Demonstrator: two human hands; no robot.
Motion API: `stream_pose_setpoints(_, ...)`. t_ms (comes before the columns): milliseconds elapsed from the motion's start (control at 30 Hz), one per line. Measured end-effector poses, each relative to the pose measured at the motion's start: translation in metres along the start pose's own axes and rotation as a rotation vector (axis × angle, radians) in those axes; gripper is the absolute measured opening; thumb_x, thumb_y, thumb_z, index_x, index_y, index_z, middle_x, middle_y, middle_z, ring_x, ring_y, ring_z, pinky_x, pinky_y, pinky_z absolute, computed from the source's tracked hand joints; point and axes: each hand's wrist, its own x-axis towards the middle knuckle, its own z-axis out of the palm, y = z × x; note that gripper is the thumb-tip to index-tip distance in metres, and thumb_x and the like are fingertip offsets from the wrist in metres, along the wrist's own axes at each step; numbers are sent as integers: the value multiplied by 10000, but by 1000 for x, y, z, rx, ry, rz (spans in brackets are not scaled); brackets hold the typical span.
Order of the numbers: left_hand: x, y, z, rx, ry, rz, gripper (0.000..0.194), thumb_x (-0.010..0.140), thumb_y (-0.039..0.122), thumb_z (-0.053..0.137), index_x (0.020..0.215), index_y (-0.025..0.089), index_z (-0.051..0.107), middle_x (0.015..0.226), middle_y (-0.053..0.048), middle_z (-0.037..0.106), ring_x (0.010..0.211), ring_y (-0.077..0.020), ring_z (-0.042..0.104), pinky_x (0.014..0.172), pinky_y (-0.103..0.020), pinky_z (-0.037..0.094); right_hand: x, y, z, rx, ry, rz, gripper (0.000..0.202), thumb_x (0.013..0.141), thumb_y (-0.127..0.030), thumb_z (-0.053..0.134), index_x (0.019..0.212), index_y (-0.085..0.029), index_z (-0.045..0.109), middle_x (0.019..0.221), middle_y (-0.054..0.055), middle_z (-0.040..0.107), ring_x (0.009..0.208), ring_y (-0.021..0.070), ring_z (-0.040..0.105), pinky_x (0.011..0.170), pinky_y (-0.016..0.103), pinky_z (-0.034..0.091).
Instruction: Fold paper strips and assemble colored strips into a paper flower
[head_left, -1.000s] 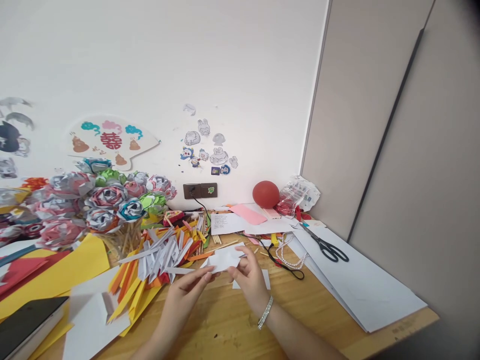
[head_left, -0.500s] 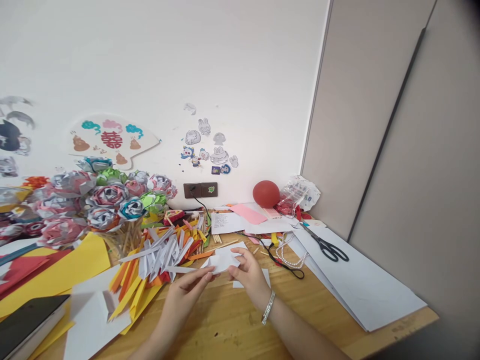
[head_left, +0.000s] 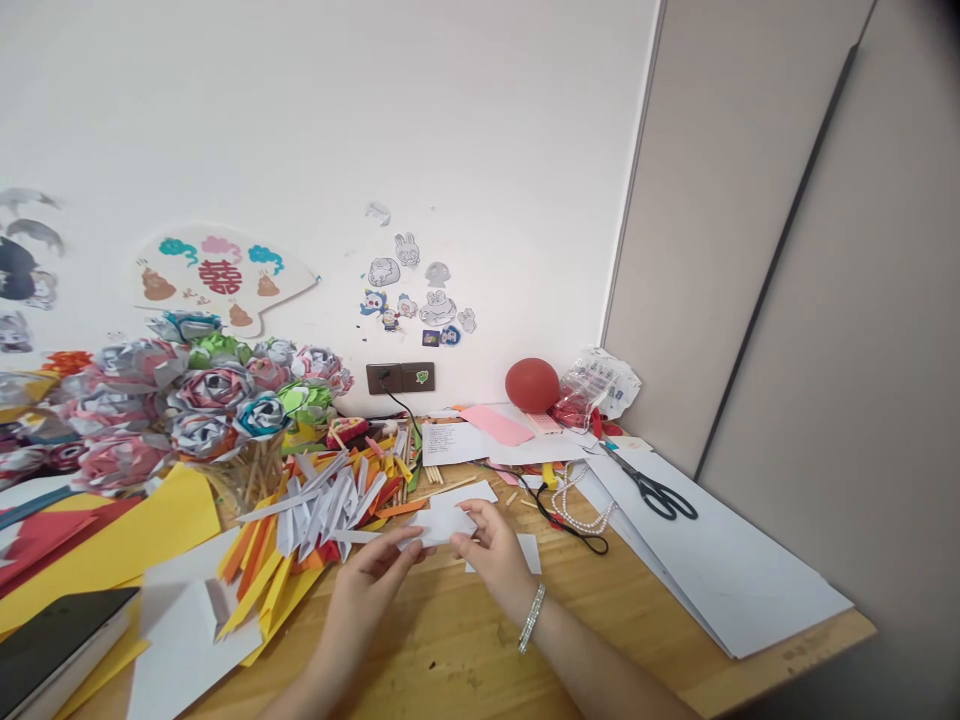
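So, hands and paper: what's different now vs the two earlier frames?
The right hand's upper fingers have shifted slightly left and down on the small folded paper, showing more of the white sheet behind. Nothing newly gripped or let go: the left hand and right hand both still hold the paper. Scissors and red balloon stayed put.

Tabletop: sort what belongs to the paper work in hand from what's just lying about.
In the work, by the look of it:
- small white paper, between left hand and right hand
- probably the loose white square beside the right hand

Apparently just lying about:
- red balloon
- pink sheet
- clear plastic bag
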Motion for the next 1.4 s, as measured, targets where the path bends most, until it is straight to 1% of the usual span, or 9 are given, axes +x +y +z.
stream_pose_setpoints(167,0,1,0,28,-5,24,353,592,472,657,799,186,658,745,-51,732,699,-226,685,672,-298,549,1,2,-2,-5,-9,10,406,625,-280,678,980,-196,499,829,20,603,699,150,564,593,245,439)
stream_pose_setpoints(300,-1,-1,0,46,-29,16,381,604,481,642,835,179,648,725,-48,730,709,-229,684,668,-298,543,2,-1,-2,22,-28,27,373,636,-278,665,954,-203,486,714,-16,603,587,131,553,540,238,421)
stream_pose_setpoints(533,-2,0,1,-24,-51,-28,345,647,432,620,875,173,608,731,-41,724,741,-223,681,713,-305,527,4,3,-3,3,-9,24,352,641,-237,640,951,-190,480,730,-14,598,529,96,500,493,212,382)
stream_pose_setpoints(700,-2,-2,2,-61,-41,-16,263,639,393,634,790,182,596,665,-16,699,695,-210,678,686,-293,525,3,3,-1,33,-18,23,308,640,-204,622,914,-195,479,687,-33,577,515,93,491,501,214,392)
stream_pose_setpoints(867,-2,-3,4,-96,-48,-1,314,590,399,669,806,189,580,736,-8,682,659,-182,655,668,-288,527,0,1,1,-7,-41,3,269,654,-179,595,902,-197,492,756,-12,585,612,121,531,516,214,397)
stream_pose_setpoints(967,-1,-5,4,-79,-61,-16,367,572,393,685,849,186,564,686,-3,672,641,-179,641,651,-290,524,-1,1,1,-60,-46,-18,310,662,-153,582,957,-198,499,797,0,582,691,133,541,583,227,412)
stream_pose_setpoints(1200,-3,-6,5,-1,-59,24,313,584,385,678,806,175,612,717,-10,650,571,-149,596,573,-261,494,-3,-2,3,-45,-83,96,482,617,-180,657,1058,-197,464,760,-10,571,708,147,562,640,256,434)
stream_pose_setpoints(1300,-4,-5,6,4,-89,-4,439,594,392,673,970,173,613,567,27,612,534,-150,582,535,-251,478,-1,-1,3,-70,-79,106,433,614,-158,644,1017,-196,490,707,-22,563,647,137,553,606,251,430)
stream_pose_setpoints(1400,-4,-2,6,-37,-112,-45,653,615,409,658,1198,171,486,481,61,567,547,-161,596,551,-261,481,0,1,2,-96,-84,97,379,625,-149,619,982,-205,507,731,-16,565,605,124,534,543,232,423)
